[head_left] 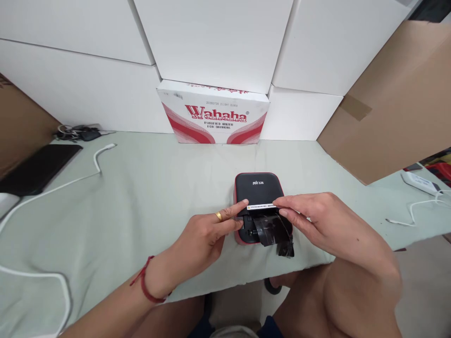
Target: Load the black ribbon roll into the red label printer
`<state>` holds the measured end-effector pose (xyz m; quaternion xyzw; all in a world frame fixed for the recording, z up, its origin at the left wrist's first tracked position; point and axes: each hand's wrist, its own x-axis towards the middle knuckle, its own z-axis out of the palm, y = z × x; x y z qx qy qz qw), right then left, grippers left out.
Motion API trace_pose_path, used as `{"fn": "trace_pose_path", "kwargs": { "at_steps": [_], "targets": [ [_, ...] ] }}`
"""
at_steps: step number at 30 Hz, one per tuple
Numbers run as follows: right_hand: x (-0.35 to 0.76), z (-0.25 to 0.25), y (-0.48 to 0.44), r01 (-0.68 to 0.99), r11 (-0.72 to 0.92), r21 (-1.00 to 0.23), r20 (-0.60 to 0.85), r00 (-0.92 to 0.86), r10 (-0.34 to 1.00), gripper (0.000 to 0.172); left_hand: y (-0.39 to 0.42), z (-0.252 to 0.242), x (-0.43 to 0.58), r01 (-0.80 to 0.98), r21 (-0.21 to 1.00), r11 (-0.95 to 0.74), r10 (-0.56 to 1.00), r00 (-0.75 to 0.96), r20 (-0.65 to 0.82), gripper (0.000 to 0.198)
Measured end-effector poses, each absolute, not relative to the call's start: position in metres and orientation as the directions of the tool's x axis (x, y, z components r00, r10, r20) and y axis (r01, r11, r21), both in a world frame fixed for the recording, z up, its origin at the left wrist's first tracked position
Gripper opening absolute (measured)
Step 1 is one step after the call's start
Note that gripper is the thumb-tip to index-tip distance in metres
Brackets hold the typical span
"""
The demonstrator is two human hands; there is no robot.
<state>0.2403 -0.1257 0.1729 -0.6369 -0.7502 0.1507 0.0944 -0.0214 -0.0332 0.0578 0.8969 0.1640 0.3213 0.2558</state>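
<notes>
A small black box-shaped device [259, 190] with red sides and a white logo lies in front of me. A narrow white label [260, 207] with a yellow warning mark runs along the front edge of its lid. Below that edge a shiny black film strip [273, 231] hangs out, its crumpled end past the device's front. My left hand [207, 234] stretches two fingers onto the device's left side, one by the label's left end. My right hand [313, 216] reaches in from the right, fingertips at the label's right end, thumb lower beside the film. What lies beneath the fingertips is hidden.
A Wahaha carton [218, 117] stands behind, against white boxes [214, 42]. At left are keys [79, 133], a black phone-like slab [42, 164] and a white cable [97, 162]. A brown cardboard panel [391, 108] and a white power strip [421, 183] are at right, on green cloth [151, 197].
</notes>
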Motion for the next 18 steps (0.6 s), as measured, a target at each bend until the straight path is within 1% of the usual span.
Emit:
{"fn": "trace_pose_path", "kwargs": {
  "at_steps": [2, 4, 7, 10, 12, 15, 18],
  "targets": [
    [0.241, 0.173, -0.125, 0.933, 0.115, -0.341, -0.097, -0.157, 0.983, 0.031, -0.033, 0.046, -0.02, 0.03, 0.588, -0.808, 0.441, 0.693, 0.57, 0.046],
    [0.24, 0.173, -0.125, 0.945, 0.087, -0.315, -0.165, -0.145, 0.976, 0.032, -0.035, 0.033, -0.018, -0.031, 0.586, -0.81, 0.44, 0.628, 0.641, 0.043],
    [0.24, 0.173, -0.125, 0.958, 0.087, -0.275, -0.219, -0.151, 0.964, 0.033, -0.037, 0.021, -0.017, -0.037, 0.513, -0.857, 0.406, 0.564, 0.719, 0.042],
    [0.241, 0.175, -0.127, 0.951, 0.103, -0.292, -0.207, -0.168, 0.964, 0.032, -0.038, 0.018, -0.018, 0.012, 0.457, -0.889, 0.394, 0.526, 0.753, 0.045],
    [0.24, 0.175, -0.125, 0.946, 0.111, -0.303, -0.191, -0.174, 0.966, 0.032, -0.038, 0.019, -0.017, 0.017, 0.467, -0.884, 0.406, 0.522, 0.75, 0.048],
    [0.233, 0.167, -0.114, 0.953, 0.097, -0.288, -0.142, -0.143, 0.98, 0.03, -0.038, 0.018, -0.015, -0.003, 0.474, -0.88, 0.4, 0.532, 0.746, 0.05],
    [0.221, 0.152, -0.095, 0.963, 0.075, -0.259, -0.103, -0.105, 0.989, 0.03, -0.038, 0.015, -0.013, 0.056, 0.423, -0.904, 0.388, 0.523, 0.759, 0.047]
  ]
}}
